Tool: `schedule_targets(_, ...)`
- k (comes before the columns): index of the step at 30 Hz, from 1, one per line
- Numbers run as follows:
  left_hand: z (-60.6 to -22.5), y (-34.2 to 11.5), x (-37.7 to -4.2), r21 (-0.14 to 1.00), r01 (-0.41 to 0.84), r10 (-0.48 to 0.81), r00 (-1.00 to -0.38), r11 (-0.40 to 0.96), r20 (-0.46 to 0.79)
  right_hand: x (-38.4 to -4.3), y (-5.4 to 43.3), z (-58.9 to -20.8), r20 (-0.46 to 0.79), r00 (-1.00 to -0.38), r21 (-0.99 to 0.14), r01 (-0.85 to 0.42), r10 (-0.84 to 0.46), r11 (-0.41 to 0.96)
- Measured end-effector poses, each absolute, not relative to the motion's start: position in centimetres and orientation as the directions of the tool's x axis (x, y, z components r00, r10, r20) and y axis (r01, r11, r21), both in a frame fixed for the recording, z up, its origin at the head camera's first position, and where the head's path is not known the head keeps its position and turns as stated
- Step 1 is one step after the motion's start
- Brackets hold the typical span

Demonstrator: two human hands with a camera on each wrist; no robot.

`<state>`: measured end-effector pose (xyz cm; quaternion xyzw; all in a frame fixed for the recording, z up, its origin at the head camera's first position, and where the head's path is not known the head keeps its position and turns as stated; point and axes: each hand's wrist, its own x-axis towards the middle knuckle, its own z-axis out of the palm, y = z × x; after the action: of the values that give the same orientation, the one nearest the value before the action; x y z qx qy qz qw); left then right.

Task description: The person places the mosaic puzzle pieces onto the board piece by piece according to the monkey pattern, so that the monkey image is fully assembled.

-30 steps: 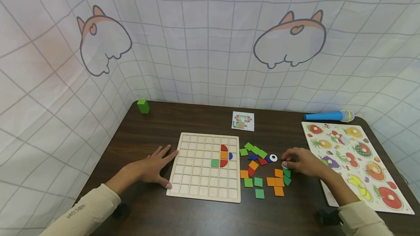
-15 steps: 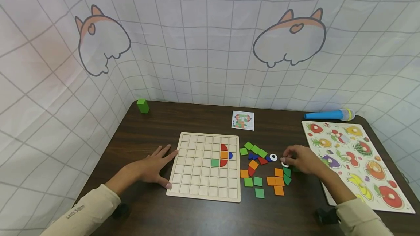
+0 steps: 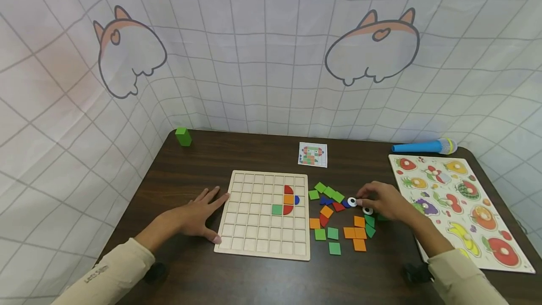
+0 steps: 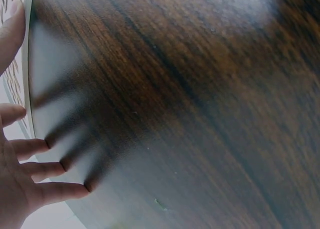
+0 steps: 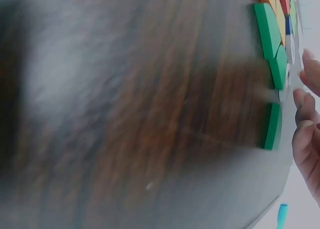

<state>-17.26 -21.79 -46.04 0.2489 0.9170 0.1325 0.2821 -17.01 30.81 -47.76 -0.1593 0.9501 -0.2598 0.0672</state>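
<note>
My left hand (image 3: 195, 215) lies spread at the left side of a wooden grid board (image 3: 250, 247), thumb on the lower left corner and index fingertip at the left edge. In the left wrist view, the other fingertips (image 4: 75, 190) rest on the dark table. My right hand (image 3: 383, 201) hovers low over the loose pieces, thumb tip right beside a white ring-shaped piece (image 3: 352, 202). A second white ring piece (image 3: 368, 211) lies under its fingers. The right wrist view shows a gap between thumb and fingers. Red, orange, blue and green pieces sit in the board, including an orange square (image 3: 289, 199).
Loose orange squares (image 3: 359, 245), green squares (image 3: 334, 248) and dark green pieces (image 5: 269, 31) lie right of the board. A pattern card (image 3: 313, 155) is behind it. Farther right are a fruit puzzle board (image 3: 449, 222) and a blue toy microphone (image 3: 423, 147). A green block (image 3: 183, 136) stands back left.
My right hand has left one white ring piece, which now shows flat on the table, and shifted slightly left and away toward the other. The left hand stays still.
</note>
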Motion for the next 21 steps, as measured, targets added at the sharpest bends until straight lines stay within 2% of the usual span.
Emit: schedule_targets(21, -45.60, -21.75, -17.14, 0.381, 0.375, 0.525, -0.716, 0.845, -0.460, -17.39, 30.75, -47.20, -0.091, -0.919, -0.523, -0.283, -0.383, 0.804)
